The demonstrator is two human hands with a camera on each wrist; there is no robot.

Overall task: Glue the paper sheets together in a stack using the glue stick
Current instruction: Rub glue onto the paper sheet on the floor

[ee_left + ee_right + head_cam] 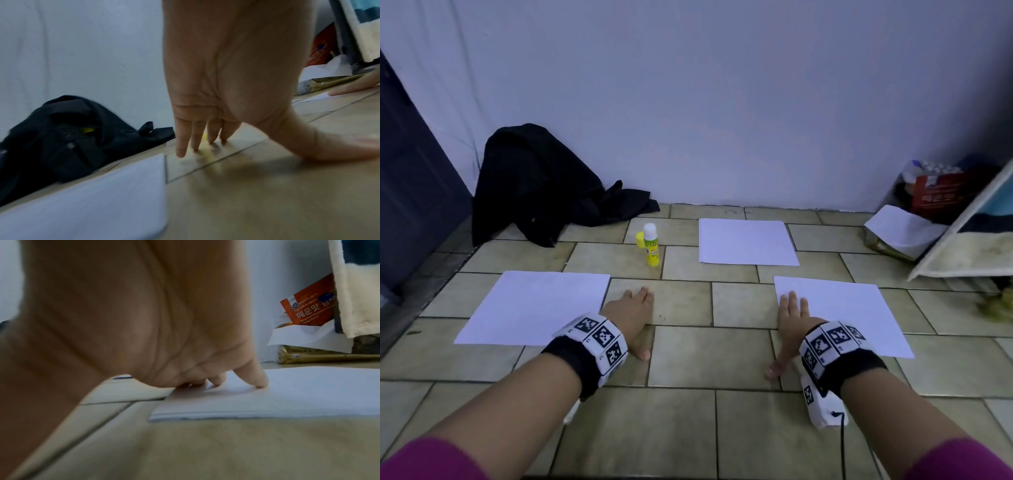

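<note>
Paper sheets (pixel 839 311) under flat right hand (pixel 792 317); left hand (pixel 631 313) flat on floor (pixel 681 359).

Overhead head view; floor-level, perhaps blurred, wrists

Yellow glue stick (pixel 652 249) label print too small to read in head view; in left wrist view straight left-hand fingers (pixel 182 138) hide nearly all of it. Leaning cream-framed board (pixel 962 236) cut by right edge. Right thumb blurred in right wrist view.
</note>
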